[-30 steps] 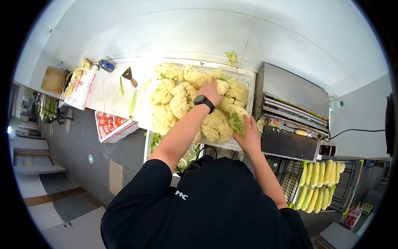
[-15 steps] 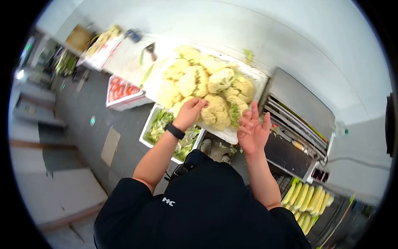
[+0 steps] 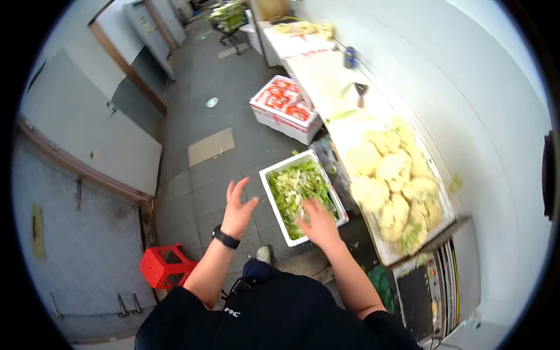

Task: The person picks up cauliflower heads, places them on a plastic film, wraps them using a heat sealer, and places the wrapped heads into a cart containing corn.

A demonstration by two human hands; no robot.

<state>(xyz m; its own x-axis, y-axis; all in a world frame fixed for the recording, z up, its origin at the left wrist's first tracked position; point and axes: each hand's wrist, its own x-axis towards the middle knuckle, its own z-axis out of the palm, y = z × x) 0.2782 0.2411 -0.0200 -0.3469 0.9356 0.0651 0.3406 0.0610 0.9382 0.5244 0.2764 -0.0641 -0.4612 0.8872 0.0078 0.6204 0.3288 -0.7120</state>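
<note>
My left hand (image 3: pixel 238 211), with a black band at its wrist, hangs in the air left of a white foam box (image 3: pixel 272 201). Its fingers are spread and nothing is in them. Green leaf trimmings (image 3: pixel 297 186) fill much of the box. Over the box's near right part reaches my right hand (image 3: pixel 319 224), fingers apart and fingertips overlapping the trimmings in this view. Cauliflower heads (image 3: pixel 394 169) are heaped at the near end of the white table to the right, away from both hands.
A scraper-like tool (image 3: pixel 360 92) and a blue can (image 3: pixel 349 57) are on the table (image 3: pixel 326 87). Beside it stands a foam box of red-wrapped items (image 3: pixel 286 114). A red stool (image 3: pixel 166 265) is at left, and a metal appliance (image 3: pixel 431 286) at lower right.
My view has swung left, toward the floor and the foam box. Both hands have moved from the cauliflower side to the box of trimmings; my left fingers have opened from a pinch.
</note>
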